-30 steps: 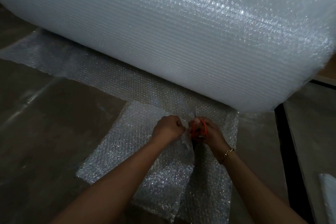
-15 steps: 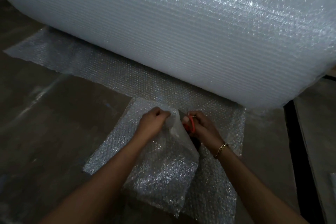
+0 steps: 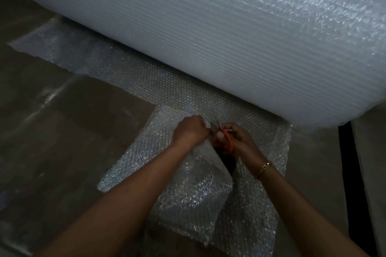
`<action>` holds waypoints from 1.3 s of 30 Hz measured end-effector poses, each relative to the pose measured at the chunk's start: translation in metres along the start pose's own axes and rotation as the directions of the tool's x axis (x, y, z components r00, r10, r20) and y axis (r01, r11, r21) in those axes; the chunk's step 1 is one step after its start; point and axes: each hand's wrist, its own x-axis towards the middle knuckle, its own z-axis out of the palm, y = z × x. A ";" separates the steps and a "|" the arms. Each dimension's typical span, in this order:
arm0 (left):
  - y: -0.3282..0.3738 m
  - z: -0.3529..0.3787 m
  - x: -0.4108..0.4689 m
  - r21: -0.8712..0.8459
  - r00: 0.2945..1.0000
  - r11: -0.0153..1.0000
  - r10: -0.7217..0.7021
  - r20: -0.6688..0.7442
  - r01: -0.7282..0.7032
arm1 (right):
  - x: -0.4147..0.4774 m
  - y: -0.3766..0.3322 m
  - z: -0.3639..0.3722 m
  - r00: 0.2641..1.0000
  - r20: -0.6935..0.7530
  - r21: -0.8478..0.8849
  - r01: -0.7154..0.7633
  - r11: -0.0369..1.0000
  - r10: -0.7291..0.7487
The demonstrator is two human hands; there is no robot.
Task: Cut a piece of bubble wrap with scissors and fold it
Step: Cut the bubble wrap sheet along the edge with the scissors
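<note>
We clamp the fingers (image 3: 205,126) of the left hand (image 3: 191,130) on the cut edge of the bubble wrap (image 3: 183,190), lifting that flap clear. The fingers of the right hand (image 3: 238,140) are closed through the orange handles of the scissors (image 3: 226,139), blades pointing toward the big roll (image 3: 229,37). The sheet lies on the floor (image 3: 62,142), against the roll's near side. To cut well, we judge it best to keep the flap taut beside the blades, take short bites and steer straight toward the roll. Slack film may bunch in the blades.
</note>
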 end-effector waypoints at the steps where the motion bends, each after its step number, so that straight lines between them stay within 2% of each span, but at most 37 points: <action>1: -0.001 0.003 -0.004 0.025 1.000 1.000 0.008 -0.023 -0.008 | 0.004 -0.005 -0.009 0.999 0.016 -0.045 -0.044 0.998 0.045; 5: -0.010 0.016 -0.024 0.031 0.981 0.997 0.081 -0.174 -0.077 | 0.026 -0.027 -0.051 0.928 0.193 -0.303 -0.254 0.919 0.320; 8: -0.019 0.026 -0.029 0.013 0.949 0.988 0.154 -0.274 -0.157 | 0.044 -0.036 -0.066 0.867 0.237 -0.462 -0.297 0.836 0.439; 11: -0.026 0.035 -0.029 0.024 0.919 0.978 0.204 -0.337 -0.208 | 0.060 -0.042 -0.064 0.834 0.256 -0.534 -0.300 0.790 0.489; 19: -0.035 0.048 -0.028 0.033 0.868 0.964 0.252 -0.428 -0.264 | 0.094 -0.036 -0.055 0.808 0.300 -0.544 -0.291 0.787 0.507; 30: -0.037 0.053 -0.029 0.103 0.827 0.944 0.325 -0.458 -0.313 | 0.098 -0.031 -0.048 0.853 0.315 -0.487 -0.231 0.842 0.416; 39: -0.038 0.052 -0.028 0.096 0.824 0.941 0.331 -0.459 -0.324 | 0.101 -0.027 -0.048 0.863 0.320 -0.478 -0.210 0.853 0.391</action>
